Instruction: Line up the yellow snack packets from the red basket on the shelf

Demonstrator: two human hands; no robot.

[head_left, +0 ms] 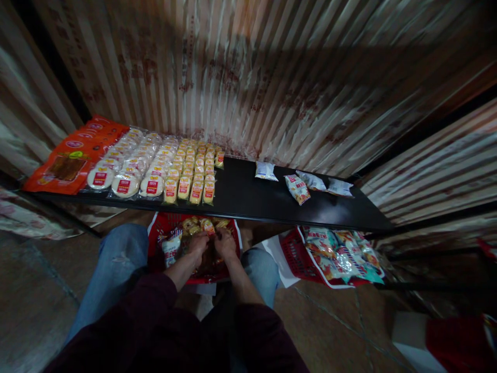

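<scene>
Both my hands reach down into a red basket between my knees, under the front edge of the black shelf. My left hand has its fingers curled at the near left side of a small yellow packaged cake. At the right side of the same cake, my right hand is closed, its fingertips partly hidden. More yellow packaged cakes lie behind and left of the hands. A pale blue and white snack bag rests at the basket's left side.
On the black shelf stand rows of round white packaged cakes, rows of yellow packaged cakes and orange bags. Several snack bags lie toward its right. A second red basket holds snack bags. Striped curtain hangs behind.
</scene>
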